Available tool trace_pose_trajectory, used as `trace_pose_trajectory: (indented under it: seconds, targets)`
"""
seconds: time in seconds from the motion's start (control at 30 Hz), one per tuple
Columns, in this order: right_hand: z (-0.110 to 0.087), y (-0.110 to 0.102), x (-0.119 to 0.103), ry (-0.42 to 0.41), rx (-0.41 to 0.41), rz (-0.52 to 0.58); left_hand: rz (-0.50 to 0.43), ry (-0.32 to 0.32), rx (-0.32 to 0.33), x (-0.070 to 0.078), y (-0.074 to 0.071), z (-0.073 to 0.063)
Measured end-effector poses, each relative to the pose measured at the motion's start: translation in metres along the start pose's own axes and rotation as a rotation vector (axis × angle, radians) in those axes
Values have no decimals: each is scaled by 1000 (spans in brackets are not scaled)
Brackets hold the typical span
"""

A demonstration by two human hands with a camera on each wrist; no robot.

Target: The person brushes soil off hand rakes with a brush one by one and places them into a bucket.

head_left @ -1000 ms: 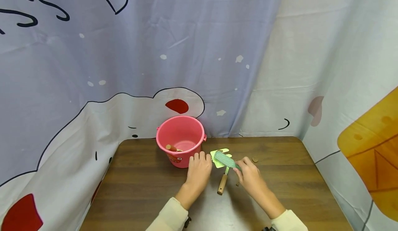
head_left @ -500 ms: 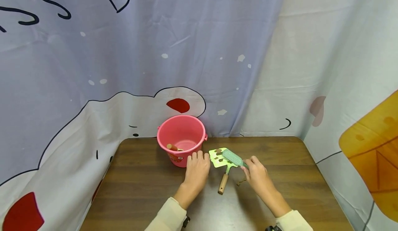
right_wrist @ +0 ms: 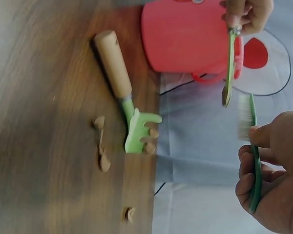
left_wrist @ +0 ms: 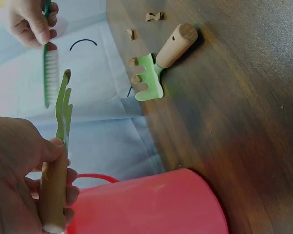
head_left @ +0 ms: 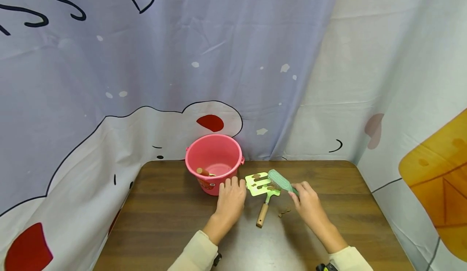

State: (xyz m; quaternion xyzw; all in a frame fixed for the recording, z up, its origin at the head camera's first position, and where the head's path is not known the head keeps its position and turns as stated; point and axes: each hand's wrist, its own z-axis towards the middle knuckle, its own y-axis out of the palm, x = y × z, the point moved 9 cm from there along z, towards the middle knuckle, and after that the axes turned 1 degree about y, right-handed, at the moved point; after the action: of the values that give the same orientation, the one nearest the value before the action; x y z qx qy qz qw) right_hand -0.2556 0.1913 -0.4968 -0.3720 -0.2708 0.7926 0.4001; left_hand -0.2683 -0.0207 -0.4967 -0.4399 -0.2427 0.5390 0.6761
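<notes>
My left hand (head_left: 230,200) grips the wooden handle of a small garden fork (left_wrist: 63,109), its green prongs spotted with brown dirt. In my right hand (head_left: 308,204) is a green brush (right_wrist: 254,146), its white bristles facing the fork's prongs. The brush is just right of the fork in the head view, and a gap shows between them in both wrist views. Below them on the table lies a small hand rake (right_wrist: 115,68) with a wooden handle and a green head, brown clumps at its teeth.
A pink bucket (head_left: 208,149) stands at the back of the table (head_left: 164,222), beside my left hand. A wooden-handled tool (head_left: 202,172) lies inside it. Brown bits (right_wrist: 101,141) are scattered near the rake. A printed curtain (head_left: 237,60) hangs behind.
The brush has moved right, from over the fork's prongs to beside them, uncovering the brown spots. My left hand has stayed nearly in place.
</notes>
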Motion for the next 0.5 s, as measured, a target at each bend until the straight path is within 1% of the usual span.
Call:
trace_pose_trajectory:
  seconds: [0.23, 0.33, 0.5]
  targets:
    - [1, 10, -14, 37, -103, 69, -16, -9, -22, 3, 3, 2]
    - [1, 13, -24, 39, -122, 88, -11, -13, -21, 5, 3, 4]
    - [-2, 18, -43, -3, -121, 125, -21, -14, -13, 9, 3, 5]
